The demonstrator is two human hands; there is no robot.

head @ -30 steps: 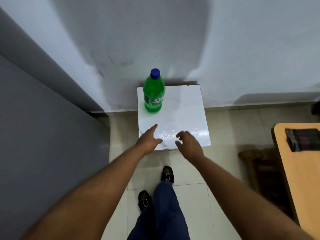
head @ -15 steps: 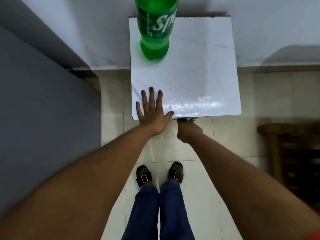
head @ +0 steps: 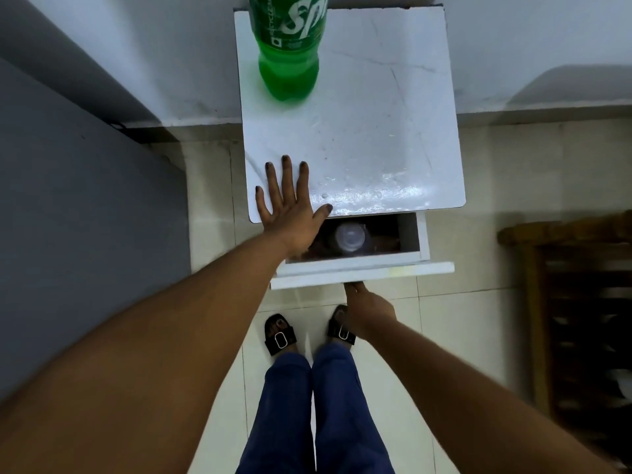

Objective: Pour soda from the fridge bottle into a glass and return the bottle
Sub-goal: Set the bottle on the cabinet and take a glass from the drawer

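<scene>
The left hand's fingers (head: 286, 179) lie flat and spread on the white cabinet top (head: 369, 131), gripping nothing, the palm pressing down near the front left corner with the thumb reaching toward the front edge. The right hand (head: 367, 311) is curled under the lip of the drawer front (head: 362, 276), its fingertips hidden beneath the panel, so how tightly they close on it cannot be told. The drawer (head: 407, 236) stands partly open, and inside it a clear glass (head: 349, 237) can be seen from above, mouth up, toward the left of the dark compartment and partly under the left wrist. The green soda bottle (head: 289, 46) stands upright at the back left of the same top, its cap out of view. The step in hand looks to be opening the drawer to fetch the glass. To do it well, pull straight toward the body, level and slow, so the glass does not slide or tip; keep the flat palm bearing down so the light cabinet does not skid forward or rock, since a jolt could topple the tall bottle. Open only far enough to clear the glass
</scene>
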